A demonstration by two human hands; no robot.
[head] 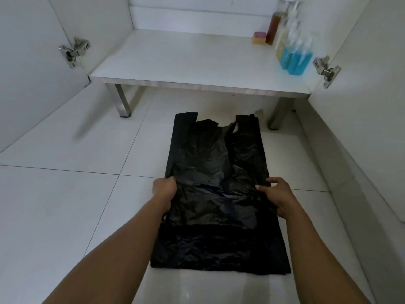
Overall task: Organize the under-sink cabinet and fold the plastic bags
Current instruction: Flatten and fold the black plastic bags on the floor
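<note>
— So, how far along?

— Roughly midway, judging by the layout. Cabinet shelf [175, 60] mostly bare, with bottles [293, 55] and a sponge [259, 37] grouped at the far right corner; looks tidied already.

— And the bags?

— Not folded yet. Black plastic bags [217, 194] stacked flat on the floor [65, 194], near the shelf's front edge, handles pointing away.

— Hands?

— Left hand [164, 190] closed on the stack's left edge, fingers curled around the plastic. Right hand [277, 197] pinching the right edge, thumb over, fingers [262, 188] partly tucked.

— Remaining?

— Probably smoothing, folding, then stowing on the shelf.
</note>
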